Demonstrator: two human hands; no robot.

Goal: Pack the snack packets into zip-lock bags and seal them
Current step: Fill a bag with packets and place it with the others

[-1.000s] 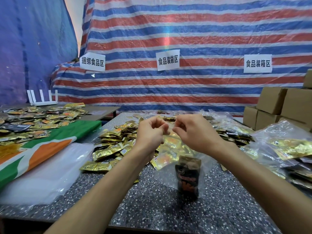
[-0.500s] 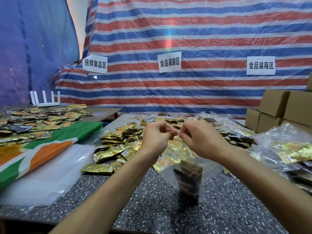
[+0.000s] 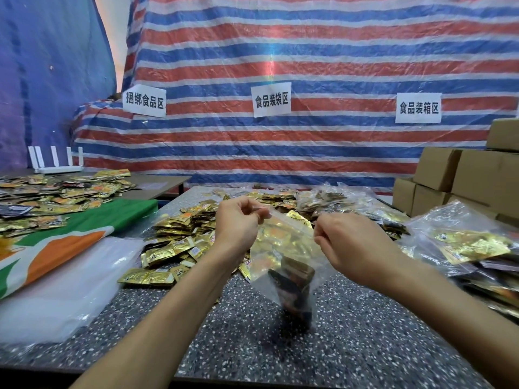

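A clear zip-lock bag [image 3: 280, 248] hangs above the speckled table [image 3: 351, 346]. My left hand [image 3: 238, 223] pinches its top left corner and my right hand [image 3: 348, 242] pinches its top right corner. Dark snack packets [image 3: 295, 290] sit at the bottom of the bag. Behind the bag lies a heap of loose gold snack packets [image 3: 179, 240].
Filled clear bags [image 3: 463, 242] pile up at the right. A stack of empty bags [image 3: 64, 282] lies at the left, beside a green, orange and white cloth [image 3: 84, 228]. More packets [image 3: 56, 197] cover a far-left table. Cardboard boxes [image 3: 463, 178] stand at the back right.
My hands have moved apart along the bag's top edge, the right hand going right. The bag now hangs stretched between them.
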